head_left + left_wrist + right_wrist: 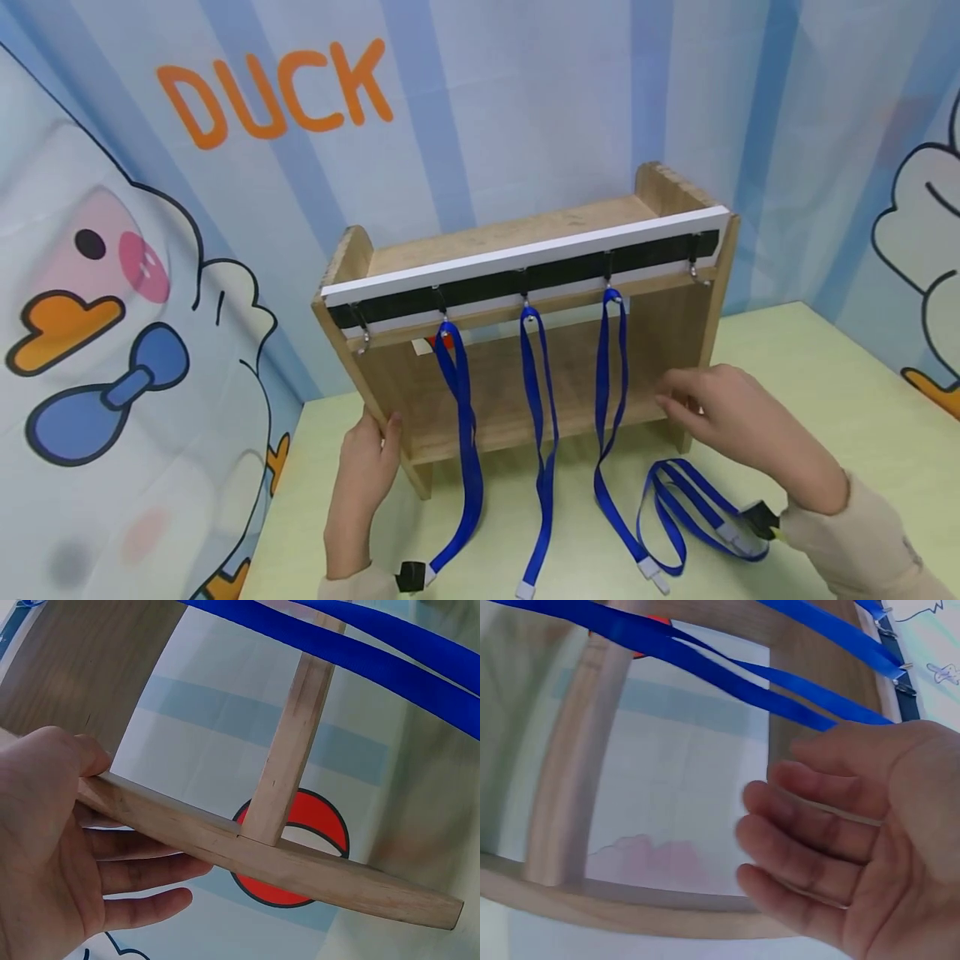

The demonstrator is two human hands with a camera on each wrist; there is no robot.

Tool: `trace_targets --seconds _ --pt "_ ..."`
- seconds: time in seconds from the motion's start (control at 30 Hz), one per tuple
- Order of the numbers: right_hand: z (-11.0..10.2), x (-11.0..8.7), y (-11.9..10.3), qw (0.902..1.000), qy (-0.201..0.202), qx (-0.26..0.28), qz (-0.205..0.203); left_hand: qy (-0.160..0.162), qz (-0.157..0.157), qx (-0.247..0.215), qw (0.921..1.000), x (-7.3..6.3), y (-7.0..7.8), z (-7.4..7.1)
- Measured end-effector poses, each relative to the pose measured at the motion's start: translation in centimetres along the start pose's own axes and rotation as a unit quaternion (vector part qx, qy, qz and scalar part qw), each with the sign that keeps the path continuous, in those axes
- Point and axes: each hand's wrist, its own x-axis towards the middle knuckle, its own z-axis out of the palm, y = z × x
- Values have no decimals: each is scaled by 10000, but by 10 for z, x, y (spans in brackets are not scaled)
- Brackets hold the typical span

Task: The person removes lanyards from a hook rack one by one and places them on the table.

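Observation:
A small wooden shelf point(480, 392) stands on the table, with a white and black strip of metal hooks point(525, 287) along its upper front. Three blue lanyards, the left one point(468, 450), the middle one point(542, 450) and the right one point(602, 400), hang from hooks. My left hand point(369, 467) holds the shelf's left side panel point(187, 825), thumb on the inner side and fingers on the outer. Beside the right side panel, my right hand point(723, 417) has loosely bent fingers point(780, 836) and nothing in them.
Another blue lanyard point(675, 500) lies looped on the table point(795, 367) near the right sleeve, by a black clip point(761, 518). The two outermost hooks point(696, 271) carry no lanyard. Behind the shelf hangs a striped cloth point(525, 100) with duck drawings.

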Motion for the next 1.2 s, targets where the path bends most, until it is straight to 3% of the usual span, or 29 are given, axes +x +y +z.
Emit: trace_targets --seconds 0.17,0.33,0.47,0.9,1.2 --pt "-7 9 -10 9952 791 -273 -516 -29 -43 -80 10000 0 -1 0" --pt "-15 21 -19 9808 1672 -369 -935 -9 -60 -74 10000 0 -1 -1" --pt "-24 31 -26 9714 2118 -299 -1028 -1 -44 -90 9999 0 -1 -1" --pt "-34 57 -37 9558 2552 -439 -1394 -122 -197 -106 9997 -1 1 1" --pt "-39 64 -43 9518 2601 -446 -1562 2 -45 -100 9999 1 0 0"
